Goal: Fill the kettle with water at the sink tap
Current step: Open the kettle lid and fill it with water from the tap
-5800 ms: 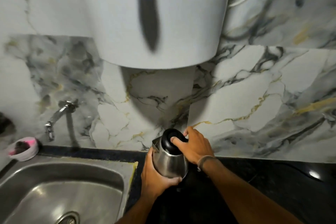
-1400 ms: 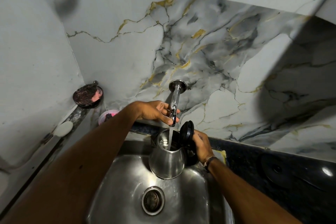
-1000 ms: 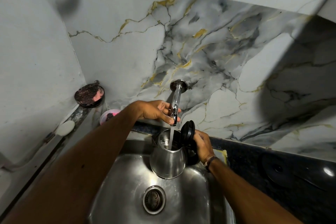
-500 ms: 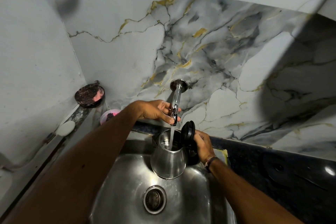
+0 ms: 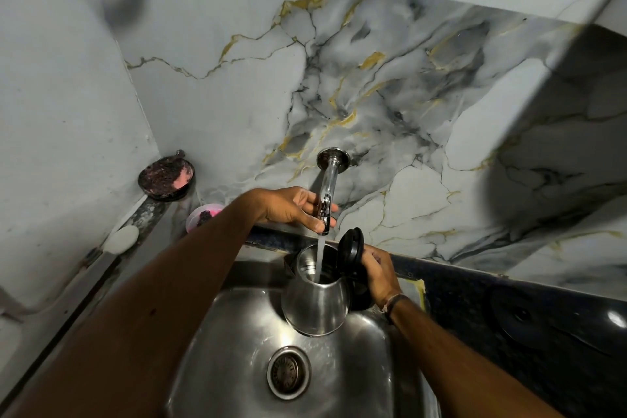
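Observation:
A steel kettle (image 5: 315, 307) with its black lid (image 5: 351, 249) flipped up hangs over the steel sink (image 5: 237, 332). My right hand (image 5: 378, 270) grips the kettle's handle at its right side. A chrome tap (image 5: 328, 190) juts from the marble wall, and a stream of water (image 5: 320, 260) runs from it into the kettle's mouth. My left hand (image 5: 295, 205) has its fingers closed around the tap's lower end. The water level inside the kettle is hidden.
The sink drain (image 5: 288, 373) lies below the kettle. A pink tub (image 5: 203, 215), a dark round dish (image 5: 166, 176) and a white soap bar (image 5: 122, 239) sit on the left ledge. A black countertop (image 5: 526, 319) runs to the right.
Since the earliest frame the kettle moved from the counter to under the tap, lid opened, water turned on. Over the last second hands and kettle hold still while water keeps running.

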